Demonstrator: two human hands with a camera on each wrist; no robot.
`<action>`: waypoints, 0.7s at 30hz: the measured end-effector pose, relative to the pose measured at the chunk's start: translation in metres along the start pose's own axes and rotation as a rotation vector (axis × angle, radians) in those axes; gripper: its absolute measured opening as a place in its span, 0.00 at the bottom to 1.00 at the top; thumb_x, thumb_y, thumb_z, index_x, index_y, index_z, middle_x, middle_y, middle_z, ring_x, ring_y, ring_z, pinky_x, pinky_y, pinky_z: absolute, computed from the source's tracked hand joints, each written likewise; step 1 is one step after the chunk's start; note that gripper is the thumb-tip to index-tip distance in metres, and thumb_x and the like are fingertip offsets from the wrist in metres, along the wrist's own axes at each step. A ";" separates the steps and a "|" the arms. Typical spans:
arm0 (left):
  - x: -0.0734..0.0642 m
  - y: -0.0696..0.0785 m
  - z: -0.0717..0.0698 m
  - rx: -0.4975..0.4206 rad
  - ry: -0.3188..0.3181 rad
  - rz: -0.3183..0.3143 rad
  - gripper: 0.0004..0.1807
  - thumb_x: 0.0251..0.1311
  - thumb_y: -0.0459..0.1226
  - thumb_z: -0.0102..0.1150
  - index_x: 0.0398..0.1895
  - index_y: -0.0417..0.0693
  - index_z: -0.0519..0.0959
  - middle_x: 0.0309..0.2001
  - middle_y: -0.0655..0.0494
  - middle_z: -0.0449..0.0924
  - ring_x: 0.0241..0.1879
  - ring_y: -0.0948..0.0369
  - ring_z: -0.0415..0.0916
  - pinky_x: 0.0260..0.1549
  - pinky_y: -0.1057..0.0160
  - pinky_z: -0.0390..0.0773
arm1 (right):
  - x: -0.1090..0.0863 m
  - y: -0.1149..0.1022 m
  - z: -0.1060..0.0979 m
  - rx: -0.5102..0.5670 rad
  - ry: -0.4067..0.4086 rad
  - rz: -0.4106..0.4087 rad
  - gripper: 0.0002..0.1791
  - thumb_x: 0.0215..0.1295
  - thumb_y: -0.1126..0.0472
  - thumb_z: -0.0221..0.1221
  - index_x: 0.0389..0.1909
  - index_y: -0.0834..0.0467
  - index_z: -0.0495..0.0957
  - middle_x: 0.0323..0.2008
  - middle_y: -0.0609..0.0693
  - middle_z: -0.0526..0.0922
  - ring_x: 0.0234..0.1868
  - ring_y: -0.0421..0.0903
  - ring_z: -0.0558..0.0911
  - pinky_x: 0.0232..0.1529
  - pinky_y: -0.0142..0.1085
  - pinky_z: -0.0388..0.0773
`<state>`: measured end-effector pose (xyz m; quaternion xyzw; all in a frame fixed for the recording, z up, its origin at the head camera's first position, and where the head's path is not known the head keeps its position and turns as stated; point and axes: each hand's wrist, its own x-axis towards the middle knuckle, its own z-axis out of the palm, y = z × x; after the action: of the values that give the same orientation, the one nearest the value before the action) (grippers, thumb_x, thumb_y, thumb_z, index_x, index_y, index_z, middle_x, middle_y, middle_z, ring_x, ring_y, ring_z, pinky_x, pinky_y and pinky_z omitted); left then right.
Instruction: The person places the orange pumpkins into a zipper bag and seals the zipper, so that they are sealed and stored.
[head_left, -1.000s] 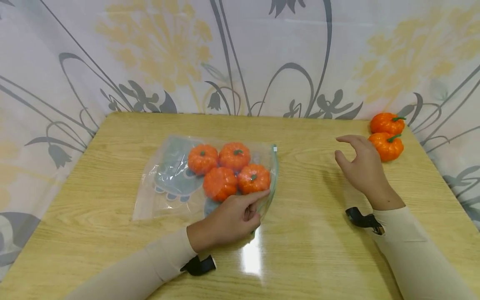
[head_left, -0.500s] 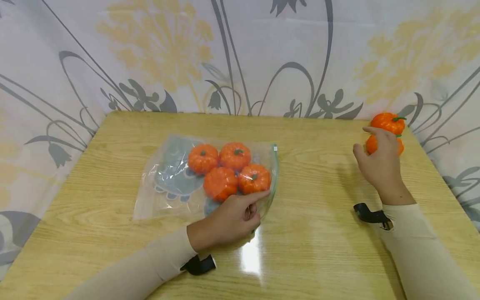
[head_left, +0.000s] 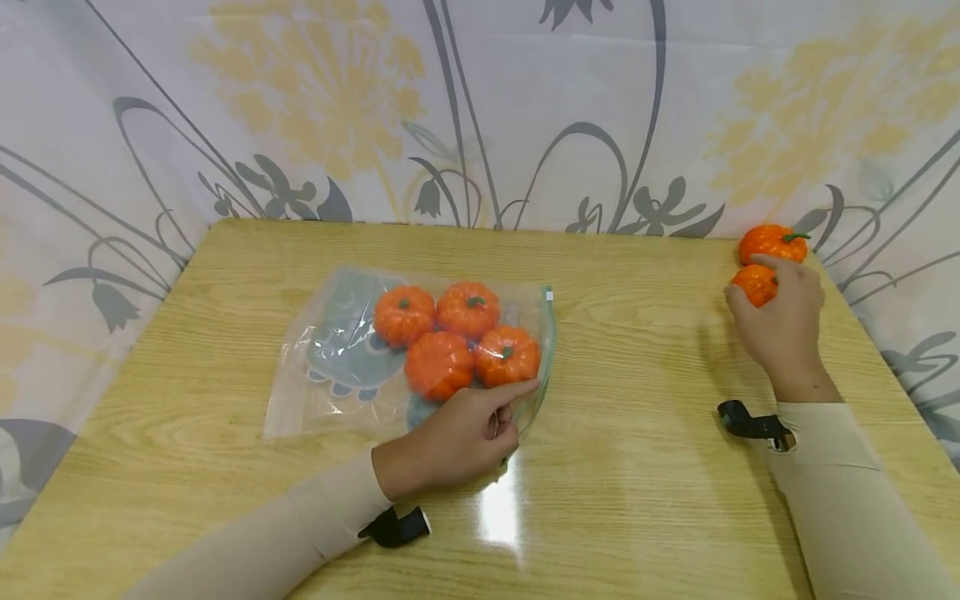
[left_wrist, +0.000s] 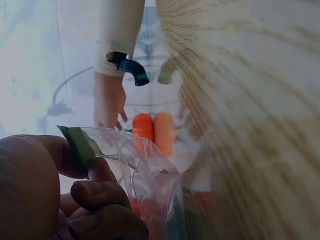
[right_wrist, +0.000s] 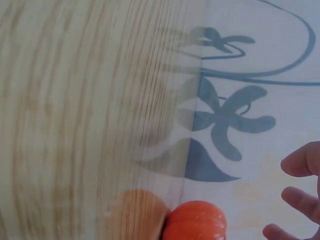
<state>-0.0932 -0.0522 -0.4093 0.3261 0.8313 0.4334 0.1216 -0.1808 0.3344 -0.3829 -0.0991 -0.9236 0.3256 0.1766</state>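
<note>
On the left half of the table lies a clear zip bag with a green zip edge. Several small orange pumpkins are inside it. My left hand pinches the green edge of the bag's mouth, lifting it, as the zip strip in the left wrist view shows. At the far right corner, my right hand is over the nearer of two loose pumpkins, partly covering it. Its fingers are spread, with a gap to the pumpkin in the right wrist view.
The second loose pumpkin stands just behind the nearer one, by the table's back edge. A patterned cloth rises behind the wooden table. Black wrist mounts stick out from both sleeves.
My right hand has moved rightward and away from me, from beside the loose pumpkins to over the nearer one. My left hand and the bag have stayed in place.
</note>
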 end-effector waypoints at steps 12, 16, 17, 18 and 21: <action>0.001 0.001 -0.001 0.010 0.003 0.024 0.31 0.61 0.31 0.53 0.70 0.41 0.70 0.25 0.63 0.72 0.20 0.74 0.60 0.24 0.73 0.69 | 0.006 0.012 -0.009 0.048 0.012 0.128 0.34 0.66 0.59 0.50 0.73 0.65 0.59 0.74 0.64 0.49 0.75 0.62 0.49 0.73 0.54 0.50; 0.001 0.002 -0.002 0.009 0.006 0.023 0.30 0.61 0.31 0.52 0.70 0.41 0.70 0.26 0.62 0.73 0.20 0.74 0.61 0.25 0.73 0.70 | 0.009 0.017 -0.010 0.058 -0.032 0.128 0.37 0.66 0.59 0.50 0.75 0.66 0.54 0.75 0.65 0.48 0.75 0.63 0.48 0.75 0.54 0.49; 0.001 0.002 -0.002 0.006 0.005 0.022 0.30 0.61 0.31 0.52 0.70 0.41 0.70 0.26 0.62 0.74 0.20 0.73 0.61 0.24 0.73 0.70 | 0.009 0.018 -0.010 0.062 -0.043 0.120 0.38 0.66 0.59 0.50 0.75 0.67 0.53 0.75 0.67 0.48 0.76 0.64 0.48 0.76 0.55 0.47; 0.001 0.002 -0.002 0.004 0.003 0.021 0.30 0.61 0.31 0.52 0.70 0.41 0.70 0.26 0.62 0.74 0.20 0.73 0.61 0.24 0.73 0.70 | 0.010 0.019 -0.010 0.063 -0.055 0.116 0.39 0.66 0.59 0.50 0.76 0.67 0.52 0.75 0.67 0.48 0.76 0.64 0.47 0.76 0.55 0.46; 0.001 0.002 -0.002 0.003 -0.003 0.016 0.30 0.61 0.31 0.52 0.70 0.42 0.70 0.26 0.62 0.73 0.20 0.74 0.60 0.24 0.73 0.69 | 0.010 0.022 -0.010 0.063 -0.106 0.114 0.41 0.68 0.58 0.50 0.78 0.66 0.47 0.76 0.70 0.45 0.77 0.66 0.44 0.77 0.57 0.43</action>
<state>-0.0938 -0.0523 -0.4064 0.3336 0.8291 0.4327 0.1190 -0.1850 0.3599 -0.3869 -0.1284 -0.9138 0.3688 0.1118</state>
